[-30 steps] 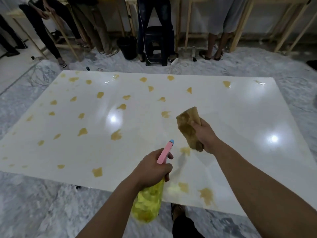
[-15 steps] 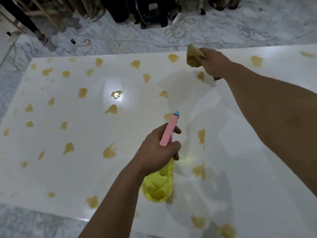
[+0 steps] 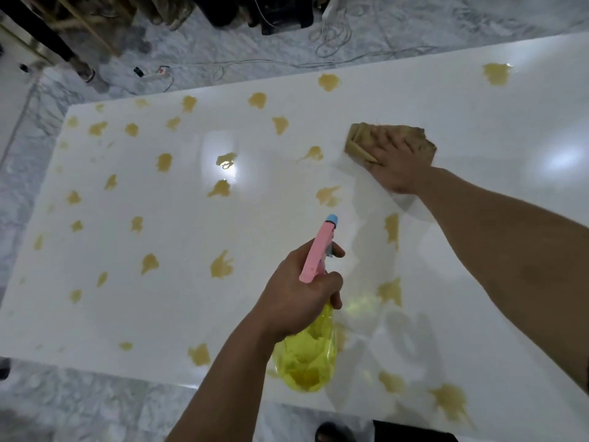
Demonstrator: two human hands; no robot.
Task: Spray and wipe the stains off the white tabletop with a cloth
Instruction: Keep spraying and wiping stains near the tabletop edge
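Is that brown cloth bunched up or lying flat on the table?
Flat. The cloth lies against the white tabletop under the right hand, whose straight fingers press it down.

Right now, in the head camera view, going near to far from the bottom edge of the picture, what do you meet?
Yellow spray bottle → left hand gripping it → its pink spray head → right hand pressing flat on the brown cloth → far edge of the white tabletop → cables on the floor.

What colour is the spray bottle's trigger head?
Pink, with a blue nozzle tip, on the spray bottle with a yellow body; the head view shows it.
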